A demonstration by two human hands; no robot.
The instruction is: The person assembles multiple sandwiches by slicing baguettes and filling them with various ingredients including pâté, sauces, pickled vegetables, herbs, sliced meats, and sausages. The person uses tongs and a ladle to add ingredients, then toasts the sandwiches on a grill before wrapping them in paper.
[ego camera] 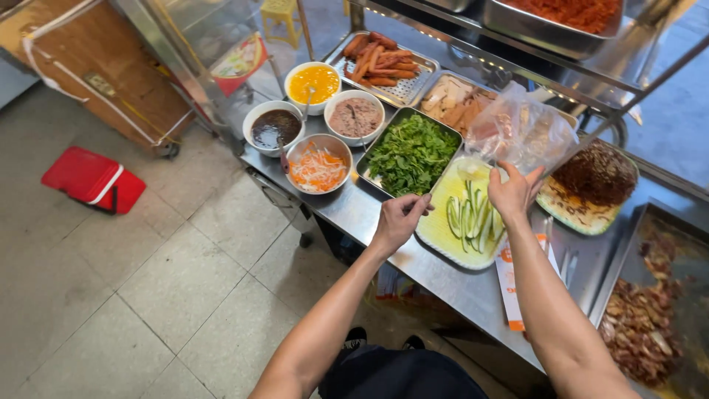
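- At a steel food counter (347, 210), my left hand (399, 218) hangs just left of the yellow plate (439, 229), fingers curled with fingertips pinched together — whether anything sits between them I cannot tell.
- My right hand (513, 193) is over the plate's far edge, fingers closed on the bottom of a clear plastic bag (521, 129) that billows up and away from the plate.
- Cucumber strips (469, 218) lie on the plate itself, between my two hands.
- Risk, as I judge it: the bag is gripped by thin film only — a slip would drop it onto the plate or the brown-topped dish (591, 185) just right of it.
- The greens tray (410, 154) touches the plate's far-left edge; a careless left wrist could drag leaves onto the counter.
- The plate sits near the counter's front lip, so a nudge from my left forearm might tip it to the tiled floor (148, 295).
- Bowls of sauce (275, 127) further left of the plate look safely out of reach.
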